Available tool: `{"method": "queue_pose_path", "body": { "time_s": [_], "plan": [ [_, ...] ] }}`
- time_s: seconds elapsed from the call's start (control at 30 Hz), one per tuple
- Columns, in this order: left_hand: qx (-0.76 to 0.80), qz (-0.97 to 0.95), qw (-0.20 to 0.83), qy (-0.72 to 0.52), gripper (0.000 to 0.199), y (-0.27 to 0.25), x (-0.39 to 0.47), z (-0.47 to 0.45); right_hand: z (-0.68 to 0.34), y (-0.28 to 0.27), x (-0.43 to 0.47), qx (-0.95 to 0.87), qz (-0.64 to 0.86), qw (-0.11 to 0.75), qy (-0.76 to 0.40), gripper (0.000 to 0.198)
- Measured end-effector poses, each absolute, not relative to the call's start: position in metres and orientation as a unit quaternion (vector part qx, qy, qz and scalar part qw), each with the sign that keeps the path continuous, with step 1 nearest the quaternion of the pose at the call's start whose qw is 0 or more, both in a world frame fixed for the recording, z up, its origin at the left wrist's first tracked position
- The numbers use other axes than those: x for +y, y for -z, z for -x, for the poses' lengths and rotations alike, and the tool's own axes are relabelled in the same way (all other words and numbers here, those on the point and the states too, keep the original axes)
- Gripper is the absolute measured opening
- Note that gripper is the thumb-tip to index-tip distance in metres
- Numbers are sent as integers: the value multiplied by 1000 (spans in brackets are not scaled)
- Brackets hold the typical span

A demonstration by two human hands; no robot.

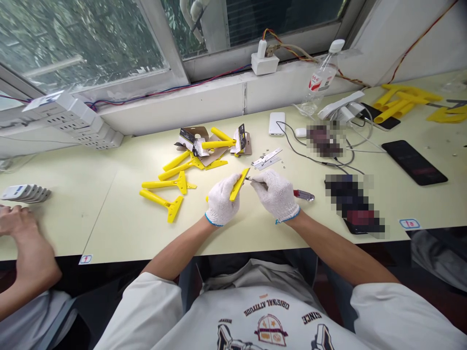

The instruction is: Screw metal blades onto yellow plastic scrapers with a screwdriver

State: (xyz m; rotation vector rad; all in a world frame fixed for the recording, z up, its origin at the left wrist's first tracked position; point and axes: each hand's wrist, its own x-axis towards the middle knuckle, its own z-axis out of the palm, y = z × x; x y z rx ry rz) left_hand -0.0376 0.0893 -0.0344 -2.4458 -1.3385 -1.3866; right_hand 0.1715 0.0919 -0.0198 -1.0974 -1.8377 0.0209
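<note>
My left hand (224,198), in a white knit glove, is closed around a yellow plastic scraper (240,184), its head tilted up toward the right. My gloved right hand (276,195) grips a screwdriver (304,195); the clear red handle sticks out past the wrist side, and its thin metal shaft points at the scraper head. Whether the tip touches the scraper I cannot tell. Several yellow scrapers (175,209) lie to the left of my hands. Just beyond the hands are flat metal blades (267,159) with small screws scattered around them.
Opened cardboard packaging (209,146) lies behind the scrapers. To the right are a white power bank (277,123), cables, a black phone (415,162) and a plastic bottle (321,80). More yellow scrapers (401,102) lie far right. Another person's arm (29,243) rests at left near stacked white boxes (73,119).
</note>
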Motion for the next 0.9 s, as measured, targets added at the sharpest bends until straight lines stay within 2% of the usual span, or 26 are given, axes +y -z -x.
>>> {"method": "queue_pose_path", "body": {
  "time_s": [0.23,0.5,0.73,0.9],
  "plan": [
    [-428,786,9,446,39,34,88,37,-171,19,92,-751,441,490,-14,6],
    [-421,783,3,458,39,37,90,39,-172,17,90,-776,454,438,-2,19],
    [-431,780,6,454,37,35,89,37,-171,18,92,-767,454,454,6,8],
    [-435,780,-3,450,36,33,88,36,-171,20,90,-759,467,454,-4,11]
  ]
}}
